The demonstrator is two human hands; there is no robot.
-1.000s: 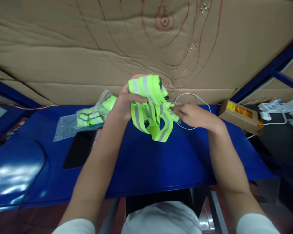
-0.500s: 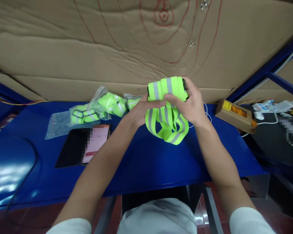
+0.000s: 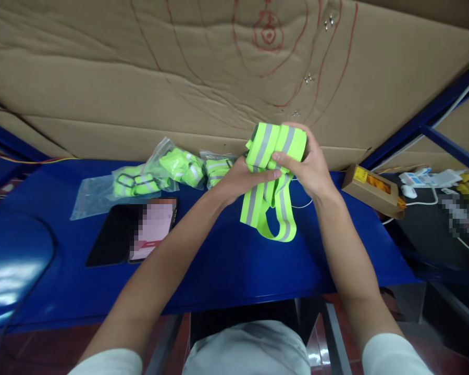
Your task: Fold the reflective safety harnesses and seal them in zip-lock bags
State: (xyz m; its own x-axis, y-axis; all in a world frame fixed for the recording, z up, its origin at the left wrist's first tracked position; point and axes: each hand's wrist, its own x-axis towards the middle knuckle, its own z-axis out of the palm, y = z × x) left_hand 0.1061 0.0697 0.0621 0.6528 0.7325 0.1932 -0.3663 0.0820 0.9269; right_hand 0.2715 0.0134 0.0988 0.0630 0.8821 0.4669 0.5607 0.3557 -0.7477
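Between both hands, above the blue table, is a fluorescent yellow-green reflective strap (image 3: 275,143) with grey stripes, partly folded into a bundle. Its loose end hangs below in a loop. My left hand (image 3: 244,179) grips the bundle's lower left side, thumb stretched across its front. My right hand (image 3: 310,161) is wrapped around the right side, thumb pressing on the front and the other fingers hidden behind. To the left lie clear plastic bags with more yellow-green reflective straps (image 3: 183,166), close to my left forearm.
An open phone case with a lit phone (image 3: 154,229) lies on the blue table (image 3: 234,260). A brown box (image 3: 373,190) with orange contents stands at the right, near white cables and a power strip (image 3: 416,178). A cardboard sheet (image 3: 101,94) with red drawn lines rises behind.
The folded bundle has turned and shifted slightly right. Its hanging loop has dropped lower and become narrower. Both hands keep hold, and the view has shifted a little.
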